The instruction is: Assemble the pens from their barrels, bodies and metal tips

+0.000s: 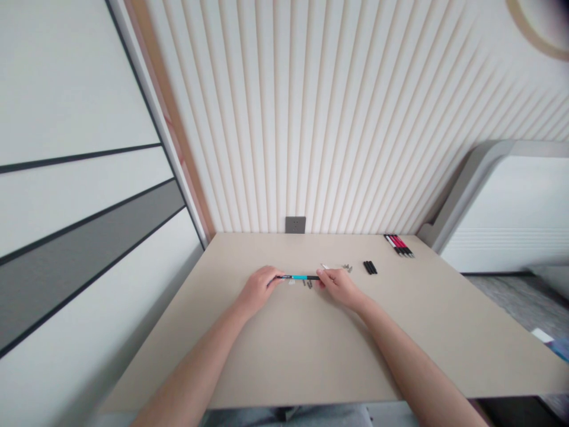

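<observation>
A slim pen (299,277) with a blue middle and black ends is held level just above the beige table (284,356). My left hand (259,287) pinches its left end with closed fingers. My right hand (338,285) grips its right end, fingers curled. Small grey pen parts (307,284) lie on the table right under the pen.
More small metal parts (347,268) and short black tubes (370,267) lie to the right of my right hand. A row of red, white and black pens (399,245) sits at the far right by the ribbed wall. A grey socket (295,225) is on the wall.
</observation>
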Available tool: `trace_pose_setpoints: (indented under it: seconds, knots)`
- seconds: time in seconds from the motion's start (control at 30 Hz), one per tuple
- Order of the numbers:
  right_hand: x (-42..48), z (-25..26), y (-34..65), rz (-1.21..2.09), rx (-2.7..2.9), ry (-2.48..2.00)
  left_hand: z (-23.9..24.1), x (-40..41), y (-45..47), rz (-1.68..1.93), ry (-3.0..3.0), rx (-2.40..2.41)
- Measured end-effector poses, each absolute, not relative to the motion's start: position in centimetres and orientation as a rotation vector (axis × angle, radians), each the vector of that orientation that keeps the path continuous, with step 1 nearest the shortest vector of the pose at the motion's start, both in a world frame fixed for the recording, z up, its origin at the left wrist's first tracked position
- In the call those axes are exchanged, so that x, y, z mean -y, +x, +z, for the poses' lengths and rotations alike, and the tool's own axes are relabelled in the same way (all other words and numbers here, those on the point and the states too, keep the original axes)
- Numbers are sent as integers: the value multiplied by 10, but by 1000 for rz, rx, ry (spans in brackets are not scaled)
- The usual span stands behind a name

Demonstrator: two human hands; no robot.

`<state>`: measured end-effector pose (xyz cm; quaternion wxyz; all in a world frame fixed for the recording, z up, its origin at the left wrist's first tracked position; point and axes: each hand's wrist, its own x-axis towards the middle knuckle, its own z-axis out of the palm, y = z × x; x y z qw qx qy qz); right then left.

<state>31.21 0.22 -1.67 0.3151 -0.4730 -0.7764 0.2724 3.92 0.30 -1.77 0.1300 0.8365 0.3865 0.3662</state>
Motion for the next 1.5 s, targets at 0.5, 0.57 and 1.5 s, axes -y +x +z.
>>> trace_pose_setpoints:
  seconds: [0.5,0.57,1.5]
  knots:
    - [4,-7,312,668,2199,-1176,-19,-5,37,1032,2501,-1120]
    - [1,-8,313,631,2173,-1153,-20,-6,37,1052,2478,-1159]
    - [-33,-27,370,236,1782,-1610,-19,-5,37,1130,2394,-1238]
